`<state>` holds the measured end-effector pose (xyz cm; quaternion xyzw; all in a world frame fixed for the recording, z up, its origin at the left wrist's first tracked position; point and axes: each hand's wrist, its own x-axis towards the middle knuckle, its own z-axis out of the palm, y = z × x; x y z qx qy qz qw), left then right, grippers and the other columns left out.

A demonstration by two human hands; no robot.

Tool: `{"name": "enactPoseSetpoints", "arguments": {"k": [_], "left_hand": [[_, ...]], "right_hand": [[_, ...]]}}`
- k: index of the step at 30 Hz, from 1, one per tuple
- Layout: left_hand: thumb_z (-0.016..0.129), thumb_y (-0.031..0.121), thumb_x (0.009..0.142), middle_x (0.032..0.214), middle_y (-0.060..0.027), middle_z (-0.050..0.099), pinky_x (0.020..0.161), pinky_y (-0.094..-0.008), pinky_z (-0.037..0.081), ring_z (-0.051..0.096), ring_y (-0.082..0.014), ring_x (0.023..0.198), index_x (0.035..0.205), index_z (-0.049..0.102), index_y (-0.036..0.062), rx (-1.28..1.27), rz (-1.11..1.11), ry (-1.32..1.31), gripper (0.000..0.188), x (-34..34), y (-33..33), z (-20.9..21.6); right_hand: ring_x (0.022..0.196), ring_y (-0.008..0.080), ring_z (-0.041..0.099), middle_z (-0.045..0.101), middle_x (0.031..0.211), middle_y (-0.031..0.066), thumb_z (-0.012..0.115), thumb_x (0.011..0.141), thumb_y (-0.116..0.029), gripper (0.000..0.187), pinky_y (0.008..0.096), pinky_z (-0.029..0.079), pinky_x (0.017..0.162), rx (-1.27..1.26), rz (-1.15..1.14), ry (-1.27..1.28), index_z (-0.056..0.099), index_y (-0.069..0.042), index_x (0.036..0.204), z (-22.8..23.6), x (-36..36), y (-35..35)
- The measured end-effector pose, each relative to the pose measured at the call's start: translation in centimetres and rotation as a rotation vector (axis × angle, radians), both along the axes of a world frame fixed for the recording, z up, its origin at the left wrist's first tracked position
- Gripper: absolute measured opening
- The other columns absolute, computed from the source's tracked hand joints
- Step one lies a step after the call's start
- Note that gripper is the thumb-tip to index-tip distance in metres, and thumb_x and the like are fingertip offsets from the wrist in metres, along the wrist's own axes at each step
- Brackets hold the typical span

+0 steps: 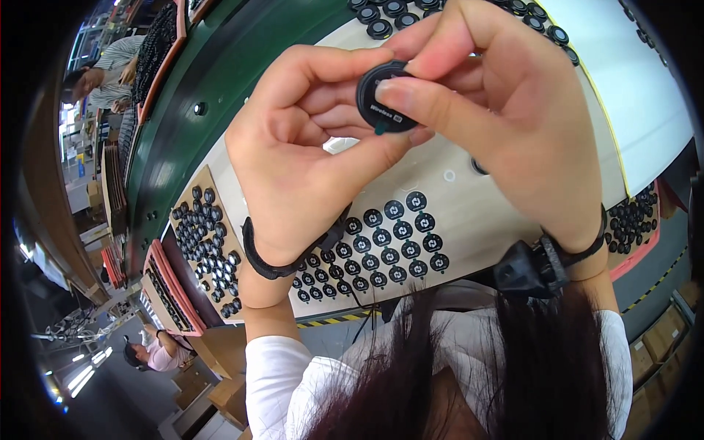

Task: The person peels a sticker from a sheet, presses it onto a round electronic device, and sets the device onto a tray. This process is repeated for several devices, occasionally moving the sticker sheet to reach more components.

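Note:
A round black disc (369,95) with white print and a small green tab at its lower edge is held up over the table. My left hand (293,139) pinches its rim between thumb and fingers. From the other side, my right hand (513,110) grips it too, the thumb pressed on its printed face. Below my hands, several similar black discs with white marks and green tabs (390,256) lie in slanted rows. Part of a dark round piece (479,167) shows beside my right hand, which covers the rest.
Black round parts (205,220) crowd a brown board at the left; more (379,28) stand at the far side. A green conveyor belt (165,158) curves past the table, carrying a small part (199,108). At the right are a white sheet (645,95) and a pink-edged tray (636,257). Two people are at left.

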<state>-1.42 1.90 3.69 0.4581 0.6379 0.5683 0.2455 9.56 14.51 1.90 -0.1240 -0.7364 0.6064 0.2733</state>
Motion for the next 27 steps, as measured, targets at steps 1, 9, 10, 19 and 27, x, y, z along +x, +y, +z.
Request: {"name": "enactPoseSetpoints", "arguments": {"k": [1, 9, 10, 19, 27], "left_hand": [[0.063, -0.017, 0.064, 0.098, -0.0188, 0.059, 0.078, -0.0302, 0.052, 0.06, -0.0211, 0.09, 0.104, 0.047, -0.0116, -0.009, 0.01, 0.034, 0.044, -0.1, -0.1, 0.0], [0.057, -0.011, 0.074, 0.097, -0.0151, 0.059, 0.074, -0.0273, 0.052, 0.062, -0.0207, 0.086, 0.11, 0.048, -0.0061, -0.237, -0.004, 0.016, 0.038, -3.4, 0.5, -2.1], [0.056, -0.009, 0.075, 0.093, -0.0143, 0.06, 0.071, -0.0255, 0.052, 0.063, -0.0198, 0.081, 0.109, 0.05, -0.0044, -0.235, 0.031, 0.028, 0.034, -6.1, 1.3, -3.2], [0.057, 0.027, 0.079, 0.111, -0.0234, 0.054, 0.09, -0.0398, 0.041, 0.049, -0.037, 0.107, 0.118, 0.051, 0.0051, -0.876, 0.617, 1.174, 0.045, -30.2, -2.8, -15.2], [0.061, 0.024, 0.075, 0.091, -0.0115, 0.059, 0.069, -0.0377, 0.046, 0.058, -0.0297, 0.084, 0.103, 0.053, 0.0066, -0.439, -0.255, 0.996, 0.034, -4.0, 4.7, -7.8]], "right_hand": [[0.097, 0.0179, 0.049, 0.038, 0.121, 0.0134, 0.065, 0.075, -0.008, 0.052, 0.029, 0.042, 0.082, 0.07, -0.031, -0.003, 0.029, -0.004, 0.112, 0.0, 0.0, 0.0], [0.105, 0.0217, 0.046, 0.024, 0.136, 0.0171, 0.067, 0.073, -0.007, 0.084, 0.032, 0.043, 0.086, 0.234, -0.292, -0.039, 0.013, -0.004, 0.137, -0.5, -1.0, 0.8], [0.103, 0.0207, 0.048, 0.025, 0.135, 0.0174, 0.065, 0.075, -0.006, 0.08, 0.031, 0.043, 0.084, -0.031, -0.384, -0.053, 0.014, -0.003, 0.136, -0.8, -1.3, 1.2], [0.087, 0.0143, 0.052, 0.038, 0.121, 0.0184, 0.059, 0.079, -0.004, 0.064, 0.0229, 0.046, 0.072, -0.188, -0.062, 0.644, 0.024, 0.0, 0.133, -6.6, -2.8, 4.9], [0.073, 0.0092, 0.053, 0.055, 0.089, 0.0074, 0.057, 0.08, -0.003, 0.05, 0.0198, 0.044, 0.064, -0.133, -0.398, 0.029, 0.035, 0.0, 0.125, -6.1, -0.6, 6.5]]}}
